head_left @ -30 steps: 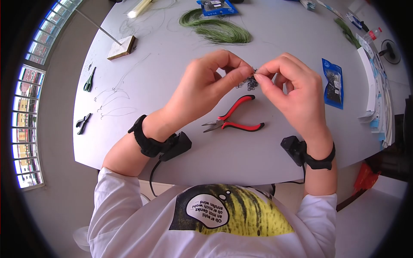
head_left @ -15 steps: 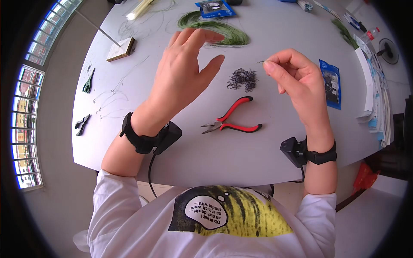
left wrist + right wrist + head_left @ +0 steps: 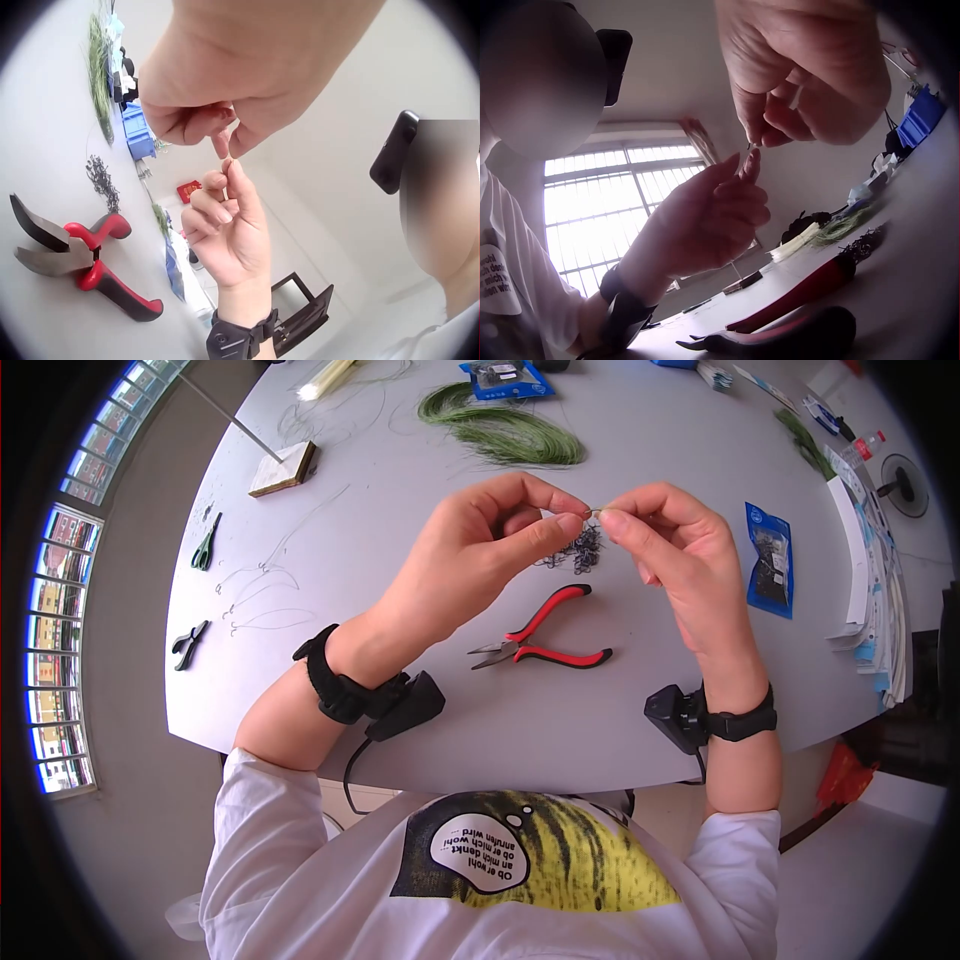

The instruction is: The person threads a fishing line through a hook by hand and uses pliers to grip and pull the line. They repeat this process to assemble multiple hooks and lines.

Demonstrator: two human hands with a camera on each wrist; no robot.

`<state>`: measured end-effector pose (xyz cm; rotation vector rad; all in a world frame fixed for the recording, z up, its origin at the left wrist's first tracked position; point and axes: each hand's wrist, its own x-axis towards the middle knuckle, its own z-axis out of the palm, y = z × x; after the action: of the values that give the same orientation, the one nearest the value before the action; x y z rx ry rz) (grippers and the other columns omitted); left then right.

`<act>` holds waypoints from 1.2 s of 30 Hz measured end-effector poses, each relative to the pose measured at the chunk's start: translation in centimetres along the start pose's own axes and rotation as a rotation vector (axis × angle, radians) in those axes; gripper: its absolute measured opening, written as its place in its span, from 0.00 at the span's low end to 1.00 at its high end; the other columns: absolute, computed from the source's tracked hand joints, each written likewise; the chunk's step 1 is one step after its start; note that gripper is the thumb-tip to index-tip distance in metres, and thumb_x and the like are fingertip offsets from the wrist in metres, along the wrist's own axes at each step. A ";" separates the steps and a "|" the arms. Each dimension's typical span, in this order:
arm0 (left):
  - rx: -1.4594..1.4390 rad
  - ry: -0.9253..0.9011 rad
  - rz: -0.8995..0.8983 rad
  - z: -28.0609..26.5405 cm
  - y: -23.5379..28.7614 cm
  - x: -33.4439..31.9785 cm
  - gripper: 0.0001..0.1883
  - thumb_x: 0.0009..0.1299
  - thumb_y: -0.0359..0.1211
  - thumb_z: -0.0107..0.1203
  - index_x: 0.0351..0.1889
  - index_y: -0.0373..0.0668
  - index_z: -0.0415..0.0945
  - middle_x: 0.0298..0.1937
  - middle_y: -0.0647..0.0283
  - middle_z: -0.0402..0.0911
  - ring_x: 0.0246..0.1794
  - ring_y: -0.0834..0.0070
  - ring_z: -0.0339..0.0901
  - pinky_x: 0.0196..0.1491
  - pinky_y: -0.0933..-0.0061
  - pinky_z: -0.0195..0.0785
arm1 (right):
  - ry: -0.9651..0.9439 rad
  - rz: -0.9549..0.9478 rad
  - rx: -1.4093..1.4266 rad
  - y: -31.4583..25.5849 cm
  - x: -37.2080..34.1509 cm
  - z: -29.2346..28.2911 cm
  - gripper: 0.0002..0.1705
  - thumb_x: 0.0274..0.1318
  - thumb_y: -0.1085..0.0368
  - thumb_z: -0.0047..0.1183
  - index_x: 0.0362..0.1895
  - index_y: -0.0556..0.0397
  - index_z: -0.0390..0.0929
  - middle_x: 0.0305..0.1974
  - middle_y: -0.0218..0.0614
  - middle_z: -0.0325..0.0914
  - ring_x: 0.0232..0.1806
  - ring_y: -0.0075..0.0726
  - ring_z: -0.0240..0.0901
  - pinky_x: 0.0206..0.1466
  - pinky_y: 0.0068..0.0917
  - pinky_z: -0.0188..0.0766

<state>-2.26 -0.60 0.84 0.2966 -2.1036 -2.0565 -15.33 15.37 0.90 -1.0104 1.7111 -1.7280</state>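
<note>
In the head view, my left hand (image 3: 475, 555) and right hand (image 3: 680, 550) meet fingertip to fingertip above the table. Between thumb and forefinger the right hand pinches a tiny thin fishing hook (image 3: 594, 513), mostly hidden by the fingers. From the other side the left thumb and forefinger close on it too. Below and behind the fingertips lies a pile of small dark hooks (image 3: 582, 550), partly covered by the left hand. Red-and-black pliers (image 3: 540, 645) rest with spread handles on the table nearer the body.
Fine line loops with hooks (image 3: 265, 585), green-handled scissors (image 3: 207, 545) and small black snips (image 3: 190, 645) lie at left, near a block with a rod (image 3: 283, 470). Green line (image 3: 510, 435) and a blue packet (image 3: 510, 378) lie behind; another packet (image 3: 770, 565) is at right.
Half a second ago the left hand swung away, fingers spread, uncovering the pile, while the right kept its pinch. Now the left hand is back with its fingertips at the right hand's.
</note>
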 end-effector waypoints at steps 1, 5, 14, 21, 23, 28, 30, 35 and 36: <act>0.015 0.030 0.026 0.0 -0.1 0.0 0.11 0.72 0.38 0.59 0.45 0.41 0.79 0.35 0.75 0.79 0.28 0.94 0.65 0.29 0.88 0.51 | -0.017 -0.011 -0.002 0.1 0.0 0.0 0.06 0.58 0.63 0.61 0.34 0.51 0.83 0.25 0.19 0.75 0.22 0.09 0.59 0.24 0.12 0.55; 0.021 0.064 0.057 0.0 -0.6 0.2 0.10 0.71 0.38 0.60 0.43 0.42 0.80 0.33 0.76 0.80 0.27 0.95 0.62 0.28 0.88 0.50 | -0.018 -0.038 -0.012 0.2 0.0 0.2 0.06 0.59 0.64 0.61 0.34 0.53 0.82 0.26 0.19 0.76 0.23 0.09 0.60 0.25 0.12 0.56; -0.063 0.081 0.053 -0.1 0.0 0.1 0.08 0.72 0.36 0.58 0.41 0.42 0.80 0.26 0.80 0.73 0.22 0.94 0.55 0.24 0.86 0.45 | -0.128 0.163 -0.156 -0.6 -0.6 1.0 0.13 0.59 0.64 0.59 0.45 0.57 0.79 0.30 0.26 0.79 0.26 0.15 0.67 0.29 0.17 0.65; -0.358 0.124 -0.029 -0.9 0.5 0.4 0.08 0.74 0.35 0.54 0.44 0.41 0.77 0.22 0.83 0.55 0.20 0.93 0.46 0.22 0.85 0.38 | -0.698 0.075 -0.303 -0.5 -2.9 3.1 0.20 0.59 0.65 0.58 0.55 0.56 0.76 0.42 0.33 0.81 0.36 0.24 0.78 0.38 0.23 0.75; -0.358 0.139 -0.027 -0.9 0.5 0.5 0.08 0.75 0.35 0.54 0.45 0.41 0.77 0.22 0.83 0.55 0.20 0.93 0.45 0.22 0.85 0.38 | -0.967 -0.018 -0.052 -0.4 -3.6 3.4 0.17 0.57 0.62 0.58 0.47 0.60 0.77 0.36 0.40 0.82 0.30 0.31 0.79 0.35 0.27 0.74; -0.368 0.114 -0.079 -0.4 1.0 0.0 0.08 0.75 0.35 0.54 0.44 0.41 0.77 0.23 0.82 0.56 0.20 0.93 0.45 0.22 0.85 0.38 | -0.526 0.134 -0.248 -1.6 -2.1 2.8 0.11 0.57 0.63 0.58 0.40 0.55 0.77 0.37 0.38 0.79 0.31 0.29 0.78 0.34 0.27 0.74; -0.391 0.098 -0.078 -0.4 1.0 -0.2 0.08 0.75 0.35 0.54 0.44 0.41 0.77 0.23 0.82 0.56 0.20 0.93 0.46 0.23 0.85 0.39 | -0.300 -0.048 -0.314 0.1 -2.3 3.3 0.12 0.55 0.64 0.59 0.41 0.55 0.77 0.46 0.39 0.76 0.32 0.31 0.78 0.35 0.29 0.75; -0.436 0.075 -0.057 -0.5 0.8 0.1 0.08 0.75 0.35 0.53 0.44 0.40 0.76 0.23 0.82 0.56 0.20 0.93 0.46 0.23 0.86 0.40 | -0.900 0.011 -0.231 -0.3 -2.9 3.7 0.16 0.56 0.62 0.60 0.48 0.52 0.78 0.59 0.41 0.73 0.37 0.29 0.78 0.36 0.24 0.74; -0.402 0.094 -0.045 -0.6 0.8 0.2 0.08 0.74 0.36 0.56 0.42 0.42 0.77 0.23 0.81 0.61 0.20 0.92 0.48 0.24 0.85 0.43 | -0.905 0.009 -0.233 -1.0 -3.1 3.5 0.16 0.56 0.62 0.60 0.48 0.52 0.78 0.59 0.41 0.73 0.37 0.29 0.78 0.36 0.24 0.74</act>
<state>-2.24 -1.25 1.63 0.3713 -1.5956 -2.3748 -10.61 15.77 1.15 -1.5604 1.2918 -0.8206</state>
